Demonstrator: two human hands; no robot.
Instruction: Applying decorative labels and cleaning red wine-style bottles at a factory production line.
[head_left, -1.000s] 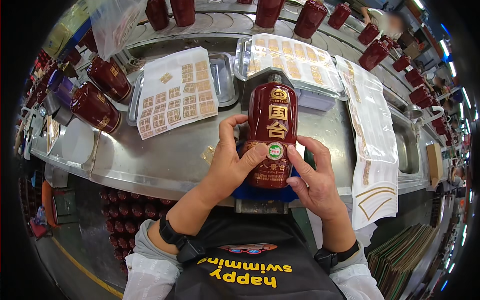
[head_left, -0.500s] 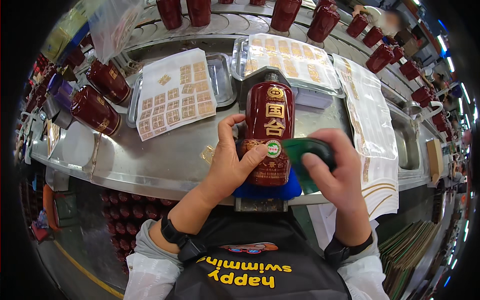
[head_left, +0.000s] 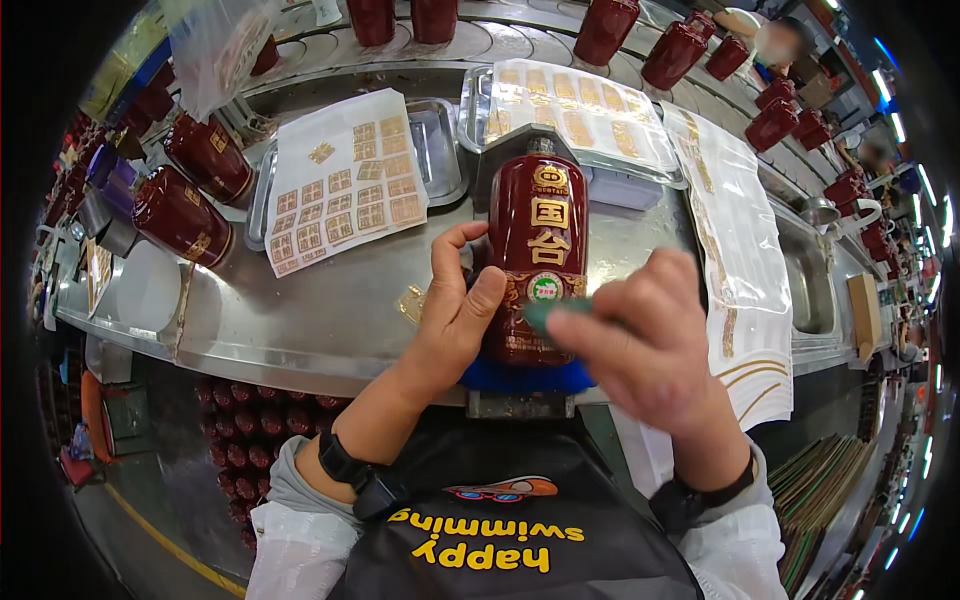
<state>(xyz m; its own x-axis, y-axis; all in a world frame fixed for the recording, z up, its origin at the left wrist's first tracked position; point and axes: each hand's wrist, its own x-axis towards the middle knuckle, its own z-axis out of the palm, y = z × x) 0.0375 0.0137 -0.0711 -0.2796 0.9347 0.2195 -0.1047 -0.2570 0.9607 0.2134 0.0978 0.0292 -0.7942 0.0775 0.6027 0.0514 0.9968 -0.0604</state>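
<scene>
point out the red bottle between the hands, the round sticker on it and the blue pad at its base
red bottle (head_left: 540, 250), head view, middle of its front
round sticker (head_left: 544, 288), head view, its centre
blue pad (head_left: 528, 378), head view, its exposed front edge

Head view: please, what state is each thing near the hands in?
Red bottle: lettered front showing, round sticker attached.
Green tool: gripped, before the bottle; contact unclear.
Left hand: at the bottle's left, thumb and forefinger apart.
Right hand: closed on the tool, blurred.
Left sticker sheet: some spaces bare, one sticker apart.
Left tray: partly covered by that sheet.
</scene>
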